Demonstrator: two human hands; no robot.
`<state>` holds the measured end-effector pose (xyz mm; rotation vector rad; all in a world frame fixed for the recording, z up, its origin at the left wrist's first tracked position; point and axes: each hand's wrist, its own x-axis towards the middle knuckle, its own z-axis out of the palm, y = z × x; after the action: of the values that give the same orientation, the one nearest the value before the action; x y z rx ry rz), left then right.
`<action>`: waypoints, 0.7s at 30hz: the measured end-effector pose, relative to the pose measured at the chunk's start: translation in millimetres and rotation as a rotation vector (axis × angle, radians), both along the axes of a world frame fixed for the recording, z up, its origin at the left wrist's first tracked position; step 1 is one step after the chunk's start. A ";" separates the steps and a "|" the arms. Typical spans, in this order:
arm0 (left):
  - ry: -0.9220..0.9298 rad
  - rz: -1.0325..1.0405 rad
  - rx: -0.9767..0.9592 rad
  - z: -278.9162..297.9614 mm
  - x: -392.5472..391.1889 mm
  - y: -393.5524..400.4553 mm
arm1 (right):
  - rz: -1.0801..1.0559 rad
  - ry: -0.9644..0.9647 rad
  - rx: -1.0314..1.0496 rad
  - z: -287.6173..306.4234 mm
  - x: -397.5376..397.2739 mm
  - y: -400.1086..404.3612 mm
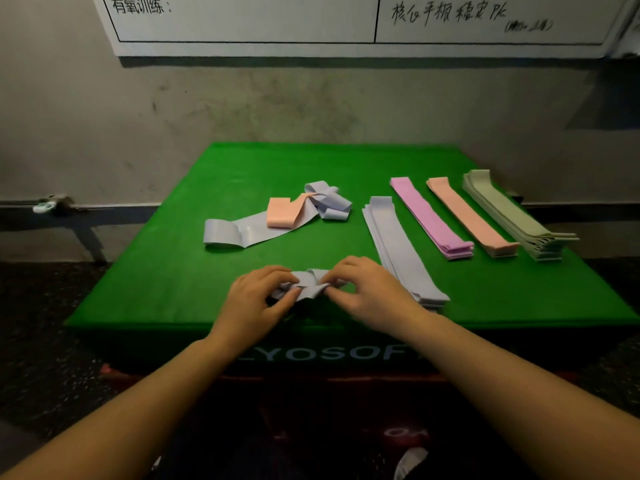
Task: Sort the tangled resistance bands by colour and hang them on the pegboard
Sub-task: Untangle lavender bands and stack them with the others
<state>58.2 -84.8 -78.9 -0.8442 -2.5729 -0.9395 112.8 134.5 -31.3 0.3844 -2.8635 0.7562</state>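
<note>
On the far left, against the wall, a small pale green object (44, 206) lies on a low dark ledge; what it is cannot be told. A green mat (194, 271) takes up the middle of the view, and white letters on its front edge read "LYOSOF", with the rest hidden behind the right forearm.

On the mat's left half lies a tangle of bands (277, 216): a long lilac band stretched flat with one end curled over, a peach band lying across it, and more lilac loops bunched at the far end.

Nearer the front edge, the left hand (258, 301) and the right hand (367, 289) are close together, both pinching one crumpled lilac band (306, 284) between fingertips and thumbs, just above the mat.

To the right lie four sorted stacks, side by side and apart from one another: a lilac stack (394, 244) just beside the right hand, then a pink stack (429, 216), a peach stack (471, 220) and a sage-green stack (512, 216) nearest the right edge.

Above, a white board (242, 26) on the wall carries the printed heading "有氧训练:" at the left and blurred handwriting at the right that cannot be read surely.
</note>
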 end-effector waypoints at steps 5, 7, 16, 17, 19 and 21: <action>-0.306 -0.060 0.299 17.4 9.3 10.2 | -0.037 -0.067 -0.583 21.4 17.8 9.0; -0.352 -0.082 0.360 27.3 13.9 18.6 | -0.035 -0.053 -0.755 28.9 22.8 10.8; -0.657 -0.245 0.663 84.4 57.2 49.8 | -0.026 -0.037 -1.019 68.5 48.3 8.3; -0.653 -0.285 0.677 90.4 64.4 53.8 | -0.001 -0.040 -1.011 71.8 52.1 7.3; -0.622 -0.331 0.652 99.1 77.4 60.3 | 0.040 -0.046 -1.014 77.2 60.1 5.8; -0.564 -0.325 0.645 105.5 88.0 63.5 | 0.041 -0.055 -1.032 82.7 68.2 6.5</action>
<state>146.2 -21.3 26.6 -0.8943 -2.2769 -2.2146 181.1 141.0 51.3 0.2519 -2.0857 2.0567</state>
